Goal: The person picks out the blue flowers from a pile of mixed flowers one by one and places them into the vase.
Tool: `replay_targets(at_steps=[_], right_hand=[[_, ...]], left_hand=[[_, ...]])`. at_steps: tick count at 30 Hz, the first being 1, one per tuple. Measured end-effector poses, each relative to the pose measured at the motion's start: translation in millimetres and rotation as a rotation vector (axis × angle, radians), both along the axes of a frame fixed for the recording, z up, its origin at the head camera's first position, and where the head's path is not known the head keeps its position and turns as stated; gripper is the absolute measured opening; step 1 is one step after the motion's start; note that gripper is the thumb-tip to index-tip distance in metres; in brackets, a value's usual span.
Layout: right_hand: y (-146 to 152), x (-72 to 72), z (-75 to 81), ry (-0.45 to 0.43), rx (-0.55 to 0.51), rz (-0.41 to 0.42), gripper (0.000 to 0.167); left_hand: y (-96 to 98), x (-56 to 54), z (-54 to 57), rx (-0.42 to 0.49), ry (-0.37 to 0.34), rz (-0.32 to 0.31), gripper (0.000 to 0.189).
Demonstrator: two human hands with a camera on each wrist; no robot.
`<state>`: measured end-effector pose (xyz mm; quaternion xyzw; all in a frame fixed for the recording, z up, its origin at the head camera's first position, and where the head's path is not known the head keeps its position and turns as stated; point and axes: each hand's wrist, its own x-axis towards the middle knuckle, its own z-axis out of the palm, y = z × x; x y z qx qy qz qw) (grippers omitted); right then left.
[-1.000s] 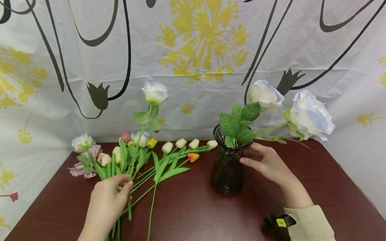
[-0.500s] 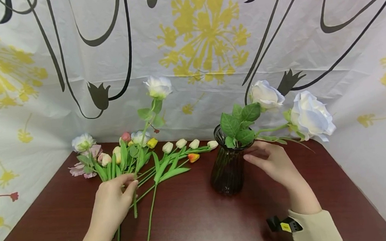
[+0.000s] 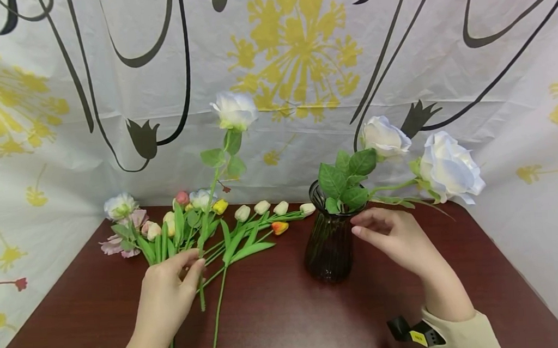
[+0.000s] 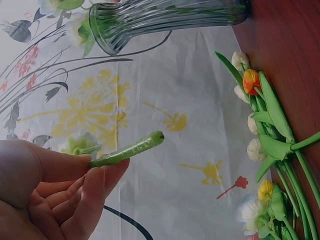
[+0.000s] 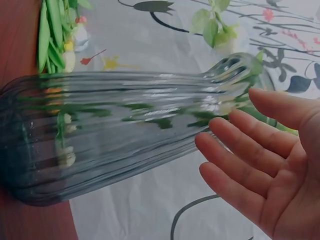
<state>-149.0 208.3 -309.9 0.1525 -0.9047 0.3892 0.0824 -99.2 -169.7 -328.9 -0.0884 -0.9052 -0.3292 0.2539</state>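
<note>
A: So where's the held flower?

B: White rose (image 3: 233, 142), left of the vase (image 3: 329, 246) and well apart from it. Left hand (image 3: 172, 283) has it pinched, thumb and fingers, low on the stem.

A: Axis?

B: Near upright, bloom end tipped a bit toward the vase. Short length pokes out under the pinch; that end looks lower than the vase's rim. I'd call stem end vs rim the relation that counts: sideways gap plus height.

A: Which hand's nearer the vase?

B: Right hand (image 3: 397, 235), just beside its right side, near the neck. Fingers loose, thumb apart, gripping nothing. Can't tell if it touches the glass.

A: Vase loaded?

B: Yep, two pale roses (image 3: 447, 163), blooms out to the right of the rim, leaves over the mouth. Tulips (image 3: 262, 207) lie left of it.

A: Wrist cams add anything?

B: Left wrist: the stem end (image 4: 155, 140) close up, past the fingertips; small in head view. Right wrist: that hand's palm side, fingers extended, plus green through the glass. From the head, the vase reads almost black.
</note>
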Motion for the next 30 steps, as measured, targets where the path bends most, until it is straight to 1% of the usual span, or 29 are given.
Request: replay_targets(at_steps=[4, 9, 12, 19, 25, 30], right_hand=[[-1.7, 4.9, 3.2, 0.001, -0.032, 0.054, 0.022], [-5.9, 10.9, 5.8, 0.024, -0.103, 0.103, 0.021], [-11.2, 13.7, 6.1, 0.047, -0.165, 0.122, 0.021], [-28.0, 19.7, 5.5, 0.11, -0.318, 0.158, 0.025], [-40.8, 24.3, 4.6, 0.12, -0.388, 0.168, 0.027], [-49.4, 25.1, 1.3, 0.161, -0.453, 0.19, 0.028]], left_hand=[[4.0, 1.3, 0.1, 0.012, 0.032, -0.021, 0.016], [8.8, 2.7, -1.0, -0.009, 0.116, -0.044, 0.017], [11.4, 3.5, -2.1, -0.009, 0.151, -0.06, 0.018], [18.4, 5.5, -5.1, 0.0, 0.195, -0.102, 0.022], [23.2, 6.3, -7.8, 0.018, 0.234, -0.166, 0.025], [26.3, 6.3, -11.2, 0.032, 0.276, -0.219, 0.026]])
